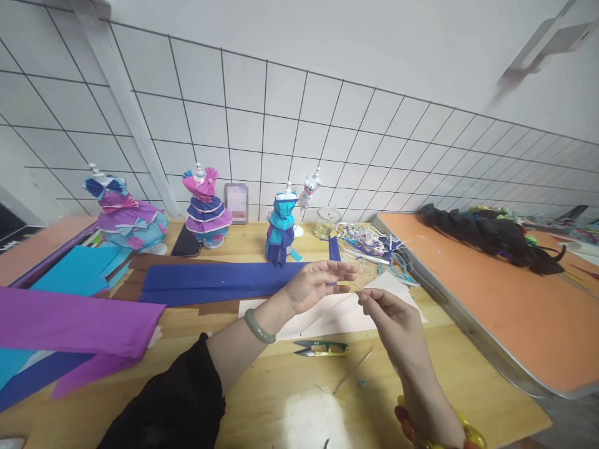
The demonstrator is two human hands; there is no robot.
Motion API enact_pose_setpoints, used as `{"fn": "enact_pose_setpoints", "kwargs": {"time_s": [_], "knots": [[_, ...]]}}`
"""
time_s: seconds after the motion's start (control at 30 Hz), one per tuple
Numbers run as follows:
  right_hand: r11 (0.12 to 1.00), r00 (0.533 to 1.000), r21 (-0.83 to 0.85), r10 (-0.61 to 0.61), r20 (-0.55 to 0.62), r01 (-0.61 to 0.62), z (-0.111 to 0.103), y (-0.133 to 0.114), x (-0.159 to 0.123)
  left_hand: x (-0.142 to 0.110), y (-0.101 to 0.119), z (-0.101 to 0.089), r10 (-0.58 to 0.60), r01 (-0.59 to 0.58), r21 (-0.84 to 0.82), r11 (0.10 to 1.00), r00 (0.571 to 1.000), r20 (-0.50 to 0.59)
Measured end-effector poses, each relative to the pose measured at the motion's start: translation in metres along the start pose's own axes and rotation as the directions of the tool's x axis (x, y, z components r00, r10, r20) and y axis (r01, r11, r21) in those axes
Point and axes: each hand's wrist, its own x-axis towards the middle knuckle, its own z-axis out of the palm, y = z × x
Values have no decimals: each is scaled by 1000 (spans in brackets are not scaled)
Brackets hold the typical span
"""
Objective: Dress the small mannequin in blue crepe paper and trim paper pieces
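My left hand, with a green bangle on its wrist, is held over the table with its fingers stretched out and apart. Just right of it, my right hand has thumb and forefinger pinched together. Whatever lies in that pinch is too small to name. Below both hands are white paper sheets and a strip of dark blue crepe-like material. Thread snips lie on the wooden table nearer to me, among small scraps.
Along the back stand miniature dress forms in frilled dresses, a bare patterned form, a phone and a glass cup. A thread pile lies back right. Purple material covers the left; an orange-topped surface adjoins at right.
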Motion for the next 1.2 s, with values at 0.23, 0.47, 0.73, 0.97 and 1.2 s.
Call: {"fn": "enact_pose_setpoints", "kwargs": {"time_s": [0.23, 0.47, 0.73, 0.97, 1.2], "knots": [[998, 998, 31, -54, -23, 54, 1, -4, 3, 0, -5, 2, -81, 88, -181, 980, 996, 46], [991, 990, -12, -134, -53, 134, 3, -12, 3, -2, -6, 11, -9, 9, 6, 1000, 999, -39], [994, 987, 0, -106, -118, 107, 3, -8, 6, -5, -7, 17, 636, -431, 901, -55, 681, 364], [994, 990, -17, -105, -89, 104, 6, -5, 6, -9, -5, 15, 536, -350, 747, -565, 533, 655], [987, 988, -99, -137, -74, 130, 9, -6, 5, -10, -4, 16, 459, -322, 705, -632, 578, 675]]}}
